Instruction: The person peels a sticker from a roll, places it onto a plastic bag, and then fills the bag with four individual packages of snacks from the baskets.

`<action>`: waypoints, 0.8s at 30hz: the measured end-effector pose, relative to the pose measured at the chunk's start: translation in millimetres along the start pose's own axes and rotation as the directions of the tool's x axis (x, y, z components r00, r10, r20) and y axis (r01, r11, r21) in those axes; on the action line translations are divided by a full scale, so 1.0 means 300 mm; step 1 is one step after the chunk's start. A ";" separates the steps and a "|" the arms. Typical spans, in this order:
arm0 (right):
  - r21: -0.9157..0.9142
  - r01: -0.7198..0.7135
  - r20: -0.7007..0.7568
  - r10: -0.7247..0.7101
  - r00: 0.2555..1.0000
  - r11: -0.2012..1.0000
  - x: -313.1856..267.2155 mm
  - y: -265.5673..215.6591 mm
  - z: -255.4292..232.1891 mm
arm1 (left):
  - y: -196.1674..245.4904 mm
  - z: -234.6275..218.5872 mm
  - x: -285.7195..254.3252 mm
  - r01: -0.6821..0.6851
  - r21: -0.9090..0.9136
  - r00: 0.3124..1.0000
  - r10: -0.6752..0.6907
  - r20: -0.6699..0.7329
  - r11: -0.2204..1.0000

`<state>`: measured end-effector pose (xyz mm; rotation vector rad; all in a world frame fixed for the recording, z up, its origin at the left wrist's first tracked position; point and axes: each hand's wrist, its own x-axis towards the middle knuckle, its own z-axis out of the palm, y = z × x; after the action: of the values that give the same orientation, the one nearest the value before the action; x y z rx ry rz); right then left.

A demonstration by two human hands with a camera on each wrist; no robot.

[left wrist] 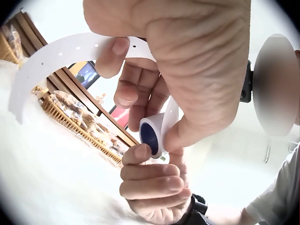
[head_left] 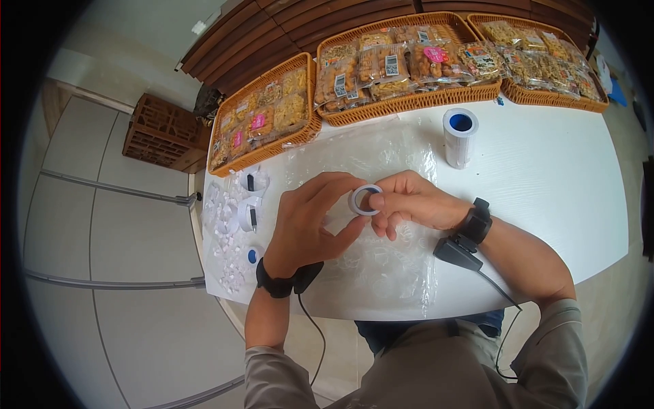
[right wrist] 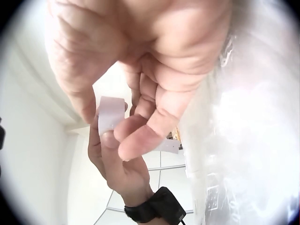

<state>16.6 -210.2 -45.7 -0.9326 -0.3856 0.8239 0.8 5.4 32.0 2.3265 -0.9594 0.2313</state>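
Observation:
Between my two hands, above the middle of the table, is a small white label roll (head_left: pixel 356 206) with a dark blue core. My left hand (head_left: pixel 300 218) pinches it from the left, fingers on top and thumb below. From the other side, my right hand (head_left: pixel 422 204) grips it, thumb at the core opening. In the left wrist view a loose white strip (left wrist: pixel 51 58) with small holes curves away from the roll, passing by the left fingers. The right wrist view shows the roll's white outer face (right wrist: pixel 111 112) beside the left thumb.
Clear plastic sheeting (head_left: pixel 320 286) covers the table's middle. Wicker baskets (head_left: pixel 409 99) of bagged snacks line the back. A taller white roll (head_left: pixel 458 146) with a blue core stands right of the hands. White scraps (head_left: pixel 228 221), strips and a small blue-cored roll (head_left: pixel 254 255) lie at left.

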 end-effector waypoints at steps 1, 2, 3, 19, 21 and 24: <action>-0.003 0.044 -0.036 -0.044 0.998 0.999 0.002 -0.002 0.004 | -0.003 0.003 -0.001 -0.002 -0.011 1.000 0.002 -0.025 1.000; -0.009 0.087 -0.072 -0.088 0.994 0.996 0.006 -0.006 0.010 | -0.002 0.002 -0.001 0.012 -0.002 1.000 -0.012 -0.027 1.000; -0.016 0.130 -0.107 -0.131 0.986 0.991 0.009 -0.008 0.014 | -0.001 -0.001 -0.001 0.026 0.008 0.999 -0.026 -0.031 1.000; -0.126 0.113 -0.023 -0.116 0.993 0.986 0.019 0.015 -0.018 | -0.013 0.042 -0.010 0.008 0.185 0.976 0.032 -0.213 0.983; -0.126 0.116 -0.014 -0.119 0.993 0.985 0.018 0.012 -0.020 | -0.011 0.044 -0.009 0.029 0.166 0.975 0.009 -0.223 0.986; -0.080 0.266 -0.175 -0.276 0.945 0.961 0.015 0.010 0.014 | -0.008 0.038 -0.014 0.114 0.098 0.972 -0.090 -0.217 0.989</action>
<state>15.7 -203.4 -46.1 -0.9730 -0.3667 0.4725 -1.5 2.2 20.2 2.3846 -0.7365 0.4902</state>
